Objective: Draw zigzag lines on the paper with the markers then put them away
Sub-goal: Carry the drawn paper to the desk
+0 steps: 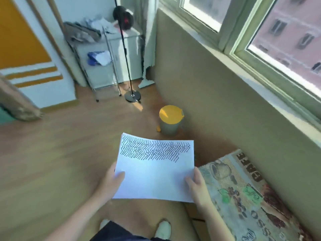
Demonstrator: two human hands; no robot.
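- Head view: a sheet of paper is held in the air above the wooden floor, in front of the person.
- Left hand: the paper's left edge is pinched, with the thumb laid on top of the sheet and the fingers hidden beneath it.
- Right hand: the paper's right edge is gripped in the same way, thumb on top.
- Rows of black zigzag lines are seen across the far part of the paper; the near part is blank.
- A small bin with a yellow lid is shown on the floor beyond the paper, close to the wall below the window.
- A surface covered by a patterned cloth is seen at the right, just beside the right hand.
- White shoes are visible on the floor at the bottom edge.
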